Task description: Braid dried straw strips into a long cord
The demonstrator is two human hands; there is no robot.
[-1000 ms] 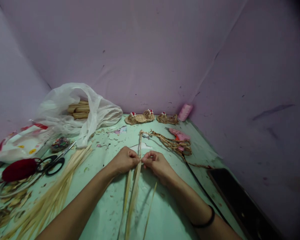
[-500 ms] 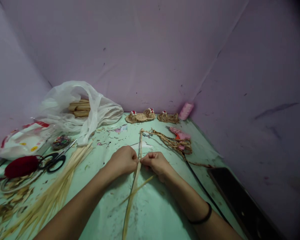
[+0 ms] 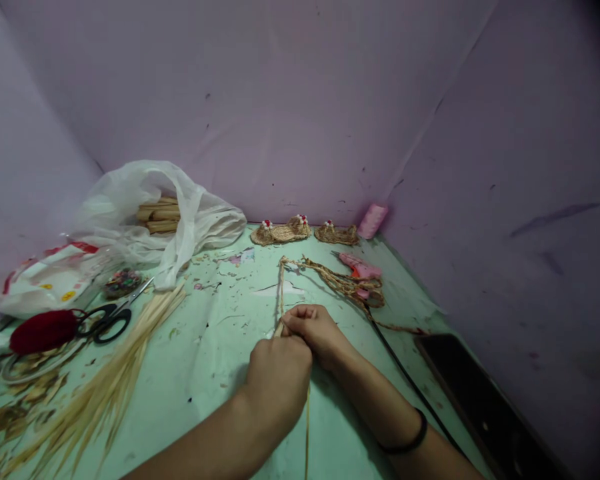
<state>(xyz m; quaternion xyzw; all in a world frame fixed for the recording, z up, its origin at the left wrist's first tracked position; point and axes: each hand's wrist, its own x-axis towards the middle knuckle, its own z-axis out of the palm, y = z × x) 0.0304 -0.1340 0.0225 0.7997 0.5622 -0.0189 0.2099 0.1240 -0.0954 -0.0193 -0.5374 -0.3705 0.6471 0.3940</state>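
Note:
A thin straw braid (image 3: pixel 281 290) runs from a bend on the table down to my hands. My right hand (image 3: pixel 315 330) pinches the braid at its near end, thumb against fingertips. Just below and touching it, my left hand (image 3: pixel 280 373) is closed in a fist around the straw strands (image 3: pixel 279 329), which show only as a short piece above the fist. One thin loose strand (image 3: pixel 307 433) hangs out toward me below the hands. The longer braided cord (image 3: pixel 335 280) lies bunched at the right, over a pink glue gun (image 3: pixel 359 266).
At left lie loose straw strips (image 3: pixel 125 353), black-handled scissors (image 3: pixel 113 321), a red pincushion (image 3: pixel 45 332) and a plastic bag (image 3: pixel 190 220). Small woven slippers (image 3: pixel 287 232) and a pink thread spool (image 3: pixel 373 221) stand along the wall. A dark phone-like slab (image 3: pixel 473 393) lies right.
My left hand has moved from the braid's left side to below my right hand and closed over the strands. My right hand has stayed nearly in place.

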